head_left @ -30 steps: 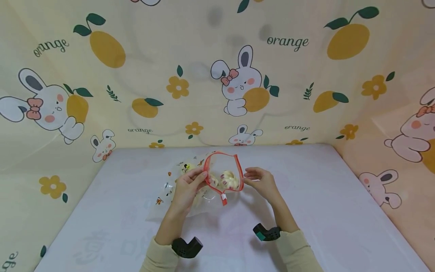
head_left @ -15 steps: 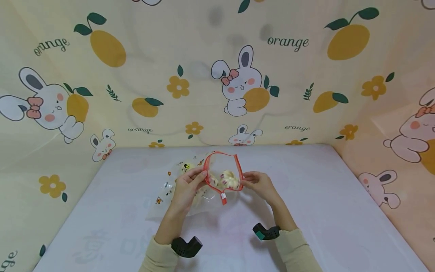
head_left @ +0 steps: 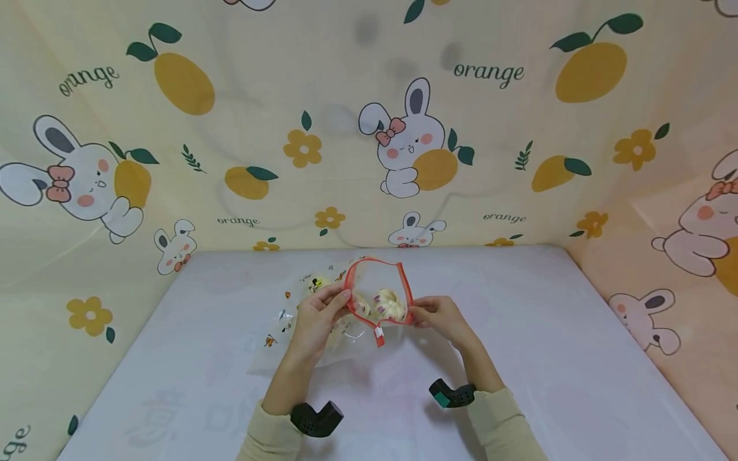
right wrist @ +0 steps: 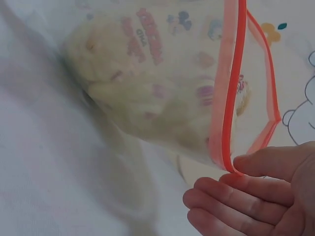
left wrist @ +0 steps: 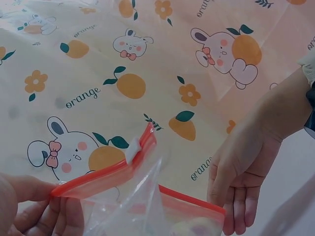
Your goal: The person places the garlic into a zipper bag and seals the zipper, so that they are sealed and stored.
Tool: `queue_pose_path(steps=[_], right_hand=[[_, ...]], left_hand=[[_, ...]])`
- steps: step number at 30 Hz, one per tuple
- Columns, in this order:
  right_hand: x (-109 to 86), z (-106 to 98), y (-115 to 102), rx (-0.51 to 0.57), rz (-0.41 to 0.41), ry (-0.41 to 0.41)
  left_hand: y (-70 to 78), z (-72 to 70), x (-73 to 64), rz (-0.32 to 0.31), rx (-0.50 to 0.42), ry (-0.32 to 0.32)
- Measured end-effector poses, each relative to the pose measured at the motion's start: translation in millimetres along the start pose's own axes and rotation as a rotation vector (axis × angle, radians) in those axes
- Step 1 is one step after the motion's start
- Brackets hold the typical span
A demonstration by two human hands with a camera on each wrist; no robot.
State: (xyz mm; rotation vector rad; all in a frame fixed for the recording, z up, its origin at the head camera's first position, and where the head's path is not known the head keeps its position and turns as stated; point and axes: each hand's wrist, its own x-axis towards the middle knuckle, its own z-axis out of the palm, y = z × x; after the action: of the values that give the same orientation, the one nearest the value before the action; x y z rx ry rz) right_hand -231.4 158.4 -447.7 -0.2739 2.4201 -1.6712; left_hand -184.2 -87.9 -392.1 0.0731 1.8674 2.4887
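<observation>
A clear plastic zip bag (head_left: 340, 342) with small cartoon prints lies tilted with its red-edged mouth spread wide. My left hand (head_left: 313, 320) pinches the left side of the red edge between thumb and fingers. At the right side, my right hand (head_left: 445, 319) pinches the rim with thumb and index finger; its other fingers extend below in the right wrist view. A white slider (head_left: 378, 333) sits at the near end of the zip. Through the mouth show cream-coloured lumps with purple marks (head_left: 389, 304); their kind is unclear. More pale bulk (right wrist: 98, 54) fills the bag in the right wrist view.
The bag lies on a white-covered table (head_left: 190, 358). A cream backdrop (head_left: 323, 70) printed with rabbits and oranges rises behind and at both sides. Black wrist cameras (head_left: 317, 419) are strapped on both wrists.
My right hand has moved slightly left to the bag's red rim and now pinches it, having been just apart from it a second ago. The left hand and bag stay nearly still.
</observation>
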Motion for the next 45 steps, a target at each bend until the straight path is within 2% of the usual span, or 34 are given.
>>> queue_pose_path(steps=[10, 17, 27, 37, 45], right_hand=[[-0.5, 2.6, -2.3, 0.031, 0.021, -0.021], [-1.1, 2.9, -6.4, 0.035, 0.033, -0.018], [-1.8, 3.0, -8.0, 0.060, 0.029, -0.012], [-0.2, 0.5, -8.8, 0.110, 0.012, 0.003], [3.7, -0.5, -11.0, 0.120, 0.021, 0.020]], left_hand=[[-0.3, -0.6, -0.7, 0.002, 0.020, -0.008], [1.9, -1.3, -0.3, -0.018, 0.066, 0.014], [3.7, -2.2, -0.2, -0.036, 0.087, 0.030], [4.5, -2.5, -1.3, -0.023, 0.124, -0.028], [4.1, -1.1, -1.3, -0.054, 0.164, -0.018]])
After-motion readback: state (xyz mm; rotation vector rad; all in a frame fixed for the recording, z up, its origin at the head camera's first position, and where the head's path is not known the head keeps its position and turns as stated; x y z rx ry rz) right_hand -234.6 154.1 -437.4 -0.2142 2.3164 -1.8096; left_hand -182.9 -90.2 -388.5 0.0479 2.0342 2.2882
